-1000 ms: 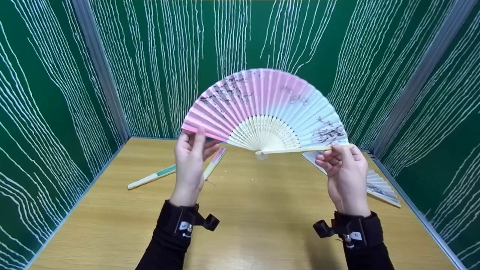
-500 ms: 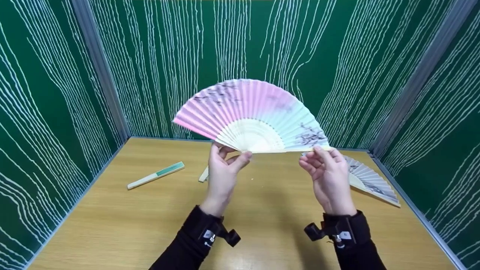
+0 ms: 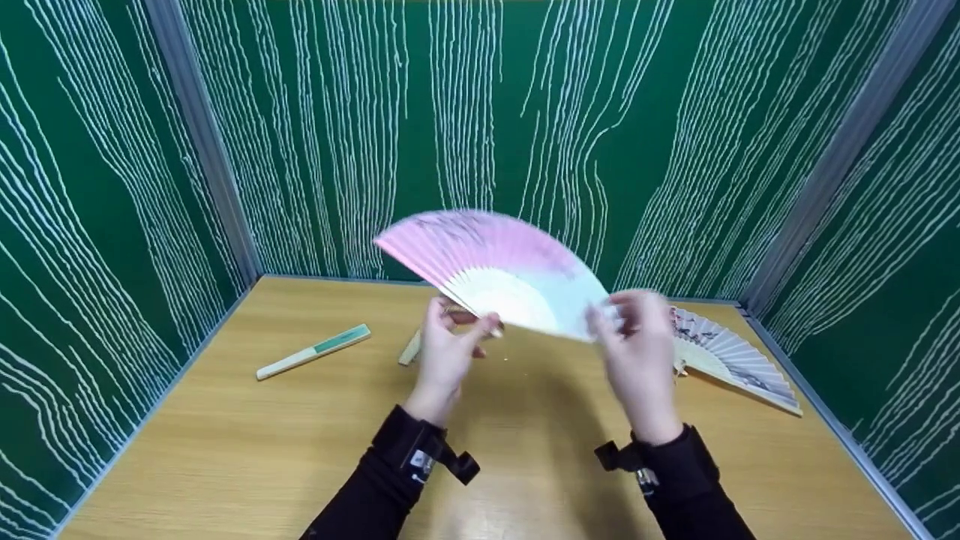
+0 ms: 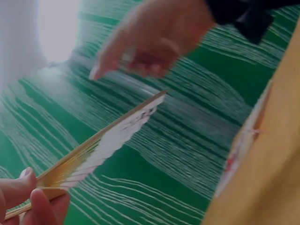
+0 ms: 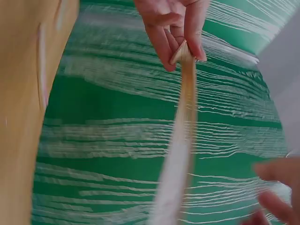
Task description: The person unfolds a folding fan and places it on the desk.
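A pink and pale-blue folding fan [image 3: 487, 251], partly spread with its leaf upward, is held above the table. My left hand [image 3: 444, 364] pinches its pale ribs near the pivot between thumb and fingers; the right wrist view shows this grip at the narrow end of the fan [image 5: 186, 101]. My right hand [image 3: 641, 356] is blurred beside the blue end of the leaf. In the left wrist view a gap shows between the fan's tip [image 4: 157, 99] and the right hand [image 4: 154, 37], whose fingers are loosely bent around nothing.
On the wooden table [image 3: 300, 450], a folded fan with a green part [image 3: 313, 352] lies at left. Another folded fan [image 3: 409, 349] is mostly hidden behind my left hand. A greyish spread fan [image 3: 735, 356] lies at right. Green walls [image 3: 480, 112] with white lines enclose the table.
My left hand has shifted from the fan's pink edge to its pivot. The fan has come lower and narrowed from a near half-circle. My right hand has let go of its blue edge.
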`<state>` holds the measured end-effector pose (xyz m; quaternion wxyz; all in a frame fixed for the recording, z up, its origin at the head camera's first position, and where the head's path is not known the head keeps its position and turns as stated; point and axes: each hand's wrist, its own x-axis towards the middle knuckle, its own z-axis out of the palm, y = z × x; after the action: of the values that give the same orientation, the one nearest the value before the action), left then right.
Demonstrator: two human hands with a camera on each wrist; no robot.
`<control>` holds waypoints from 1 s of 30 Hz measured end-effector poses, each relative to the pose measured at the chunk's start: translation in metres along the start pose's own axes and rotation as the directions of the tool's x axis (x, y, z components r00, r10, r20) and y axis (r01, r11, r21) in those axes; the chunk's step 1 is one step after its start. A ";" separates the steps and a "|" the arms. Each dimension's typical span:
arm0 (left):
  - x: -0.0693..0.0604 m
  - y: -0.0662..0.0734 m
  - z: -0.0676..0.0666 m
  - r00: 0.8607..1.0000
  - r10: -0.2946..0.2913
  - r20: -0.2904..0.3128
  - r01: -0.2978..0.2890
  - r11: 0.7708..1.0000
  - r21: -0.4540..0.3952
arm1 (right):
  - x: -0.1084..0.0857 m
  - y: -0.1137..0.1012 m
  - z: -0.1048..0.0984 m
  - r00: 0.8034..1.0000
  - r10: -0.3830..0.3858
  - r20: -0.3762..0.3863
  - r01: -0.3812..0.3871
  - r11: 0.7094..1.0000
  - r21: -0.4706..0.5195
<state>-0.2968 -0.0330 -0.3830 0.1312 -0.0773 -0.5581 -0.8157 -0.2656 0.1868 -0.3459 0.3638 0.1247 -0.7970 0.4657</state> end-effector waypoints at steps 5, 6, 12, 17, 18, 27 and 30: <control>-0.008 -0.036 0.010 0.979 -0.175 0.105 0.170 0.984 0.061 | -0.017 0.007 0.026 0.898 -0.206 0.389 0.333 0.896 -0.293; -0.010 -0.043 0.010 0.969 -0.217 0.115 0.209 0.975 0.076 | -0.021 0.011 0.032 0.876 -0.193 0.441 0.358 0.875 -0.328; -0.014 -0.080 0.002 0.884 -0.447 0.137 0.432 0.893 0.127 | -0.040 0.039 0.051 0.817 -0.088 0.569 0.371 0.836 -0.404; -0.012 -0.093 -0.007 0.820 -0.552 0.152 0.535 0.833 0.143 | -0.048 0.059 0.060 0.807 -0.075 0.586 0.389 0.814 -0.432; -0.011 -0.093 -0.009 0.804 -0.573 0.159 0.555 0.819 0.145 | -0.049 0.063 0.062 0.806 -0.074 0.588 0.389 0.815 -0.430; 0.009 -0.075 -0.051 0.803 -0.591 0.081 0.478 0.719 0.505 | -0.050 0.096 0.057 0.824 0.005 0.566 0.352 0.778 -0.519; 0.024 -0.065 -0.070 0.921 -0.389 0.032 0.268 0.690 0.672 | -0.047 0.106 0.052 0.840 0.040 0.542 0.313 0.779 -0.543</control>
<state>-0.3375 -0.0789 -0.4603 -0.0472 0.0053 -0.8216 -0.5681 -0.3135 0.1940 -0.4631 0.1865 0.1823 -0.9601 0.1010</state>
